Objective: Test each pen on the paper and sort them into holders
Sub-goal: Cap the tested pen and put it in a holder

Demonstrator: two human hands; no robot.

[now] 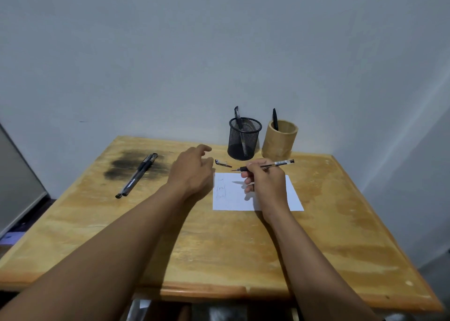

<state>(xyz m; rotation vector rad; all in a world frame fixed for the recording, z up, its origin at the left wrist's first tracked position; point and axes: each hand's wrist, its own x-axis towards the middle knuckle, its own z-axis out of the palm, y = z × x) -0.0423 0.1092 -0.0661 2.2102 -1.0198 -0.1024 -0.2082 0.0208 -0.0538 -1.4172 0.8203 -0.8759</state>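
My right hand point(265, 183) grips an uncapped pen point(272, 164), its tip pointing left just above the far edge of the white paper point(275, 199). Faint scribbles mark the paper's left side. The pen's cap point(222, 163) lies on the table just beyond the paper. My left hand point(192, 172) hovers left of the paper with fingers apart, close to the cap, holding nothing. Two capped pens point(136, 176) lie side by side at the left. A black mesh holder point(243, 138) and a wooden holder point(280, 139) stand at the back, each with one pen.
The wooden table point(219, 247) has a dark smudge point(131, 165) at its far left under the two pens. A grey wall stands right behind the holders. A grey panel point(17, 179) sits beyond the table's left edge.
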